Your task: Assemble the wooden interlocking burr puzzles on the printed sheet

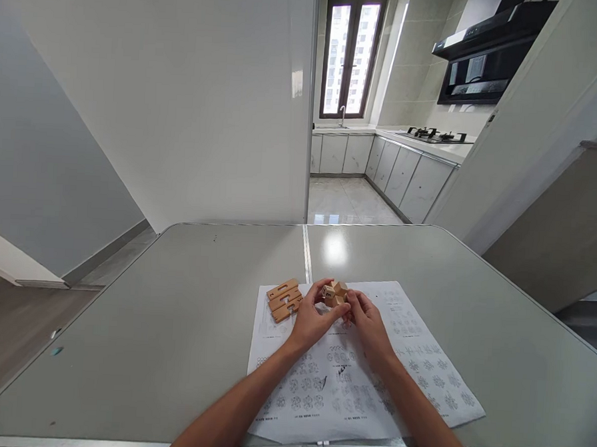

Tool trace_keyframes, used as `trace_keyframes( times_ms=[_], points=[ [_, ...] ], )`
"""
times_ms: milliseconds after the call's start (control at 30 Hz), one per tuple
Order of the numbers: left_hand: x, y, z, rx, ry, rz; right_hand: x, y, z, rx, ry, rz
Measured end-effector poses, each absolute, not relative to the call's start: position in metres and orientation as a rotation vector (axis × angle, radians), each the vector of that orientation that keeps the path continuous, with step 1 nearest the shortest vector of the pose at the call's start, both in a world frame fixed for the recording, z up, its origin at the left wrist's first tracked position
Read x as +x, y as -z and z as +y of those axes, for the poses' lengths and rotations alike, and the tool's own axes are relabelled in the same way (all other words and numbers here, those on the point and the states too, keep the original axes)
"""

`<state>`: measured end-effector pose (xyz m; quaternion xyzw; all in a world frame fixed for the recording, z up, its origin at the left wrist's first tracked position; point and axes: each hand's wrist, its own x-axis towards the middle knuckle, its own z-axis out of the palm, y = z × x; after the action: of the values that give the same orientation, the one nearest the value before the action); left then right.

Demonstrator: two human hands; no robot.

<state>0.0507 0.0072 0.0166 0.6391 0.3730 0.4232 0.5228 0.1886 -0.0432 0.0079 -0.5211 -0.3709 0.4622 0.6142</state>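
Between my two hands is a small cluster of interlocking wooden puzzle pieces (339,290), held just above a printed sheet. My left hand (315,319) grips it from the left, with the thumb at the near side and the fingers behind. My right hand (367,318) pinches its right side, fingers closed. A dark number shows on one block's end. To the left, several notched wooden puzzle pieces (284,299) lie side by side on the sheet. The instruction sheet (320,385) carries rows of small line drawings of puzzle shapes, partly hidden by my forearms.
The sheet rests on a grey-green folding table (183,324) with a metal rim and a centre seam (307,254). A small teal bit (57,351) lies near its left edge. Beyond stand a white panel (209,99) and a kitchen with cabinets (406,176) and a gas stove (436,135).
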Motion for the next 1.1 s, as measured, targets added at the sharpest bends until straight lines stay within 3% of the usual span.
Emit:
trace_keyframes(
  times_ms=[1100],
  points=[
    [0.051,-0.019,0.007,1.541,-1.095,1.017,0.186,0.004,-0.039,-1.188,-1.000,-1.015]
  ],
)
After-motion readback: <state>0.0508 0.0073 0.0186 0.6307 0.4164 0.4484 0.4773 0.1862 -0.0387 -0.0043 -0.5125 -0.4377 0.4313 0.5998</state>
